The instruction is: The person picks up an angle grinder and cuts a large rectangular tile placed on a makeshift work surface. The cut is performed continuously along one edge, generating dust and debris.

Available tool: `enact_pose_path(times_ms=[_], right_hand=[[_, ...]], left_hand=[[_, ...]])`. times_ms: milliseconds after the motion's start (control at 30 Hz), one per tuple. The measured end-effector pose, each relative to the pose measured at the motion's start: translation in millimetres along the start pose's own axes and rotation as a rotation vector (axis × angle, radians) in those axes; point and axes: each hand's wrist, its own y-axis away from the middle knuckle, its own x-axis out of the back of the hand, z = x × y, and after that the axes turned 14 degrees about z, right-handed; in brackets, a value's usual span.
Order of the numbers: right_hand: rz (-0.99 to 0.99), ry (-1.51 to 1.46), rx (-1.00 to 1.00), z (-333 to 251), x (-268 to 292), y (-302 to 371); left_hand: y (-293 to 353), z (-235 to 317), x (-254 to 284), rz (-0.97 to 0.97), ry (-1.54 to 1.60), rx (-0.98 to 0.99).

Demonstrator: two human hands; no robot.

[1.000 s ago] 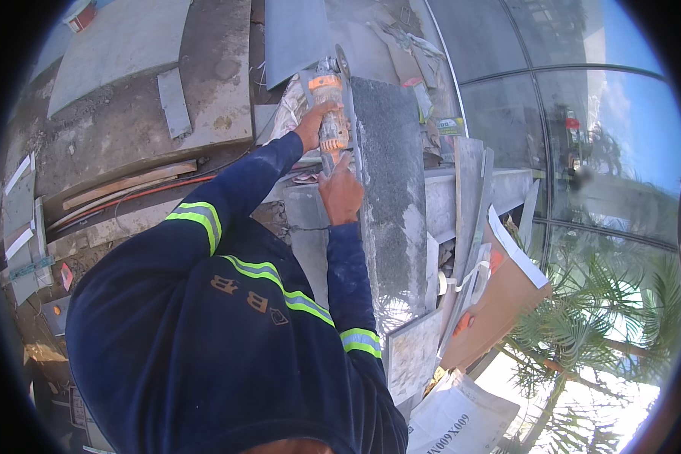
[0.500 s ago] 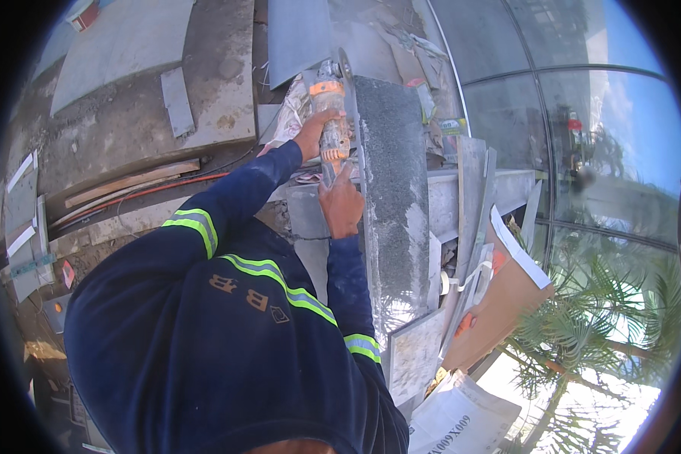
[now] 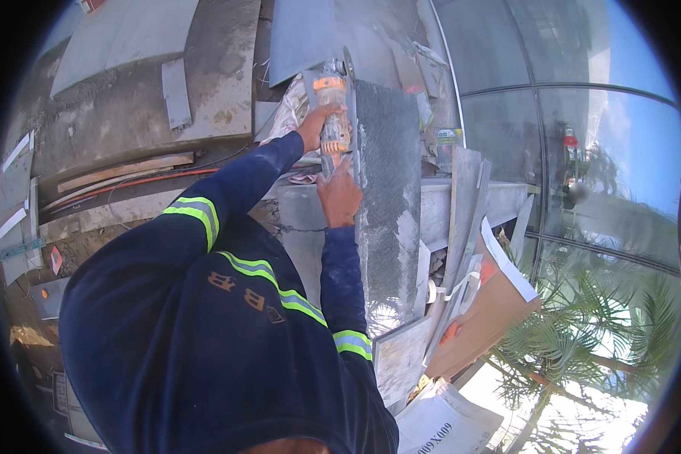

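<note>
An angle grinder [image 3: 331,113], dusty with orange bands, points away from me along the left edge of a long dark-grey stone slab [image 3: 390,174]. My left hand [image 3: 317,127] is wrapped round its body near the head. Behind it, my right hand [image 3: 340,195] grips the rear handle end. The thin round disc [image 3: 349,63] stands on edge at the tool's far right, by the slab's far left corner. Pale dust marks the slab's surface and right side. Whether the disc touches the stone I cannot tell.
Loose tile strips [image 3: 465,204] and a brown cardboard sheet [image 3: 480,303] lean to the right of the slab. Beyond them rises a glass wall [image 3: 499,113]. An orange cable [image 3: 144,179] and wooden strips [image 3: 125,170] lie left. A grey panel [image 3: 303,38] lies ahead.
The view has shifted slightly, so the surroundings sit a little differently. Both hands keep their hold on the angle grinder, which stays near the slab's far left corner.
</note>
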Motion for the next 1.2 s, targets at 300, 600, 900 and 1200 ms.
enact_pose_path(times_ms=[300, 600, 900, 1200], right_hand=[[-0.058, 0.005, -0.057, -2.3, 6.4, 17.1], [-0.061, 0.020, -0.039, -2.6, 15.8, 28.7], [-0.063, -0.005, -0.053, -1.6, 15.0, 27.7], [-0.039, -0.038, -0.056, 0.7, 0.2, 6.3]], left_hand=[[17.3, -8.4, -0.5, 0.059, 0.041, -0.003], [29.0, -12.0, -0.1, 0.041, 0.038, 0.005], [22.6, -15.1, 3.3, 0.075, 0.023, 0.014], [-6.7, -9.1, 6.5, 0.005, 0.023, -0.012]])
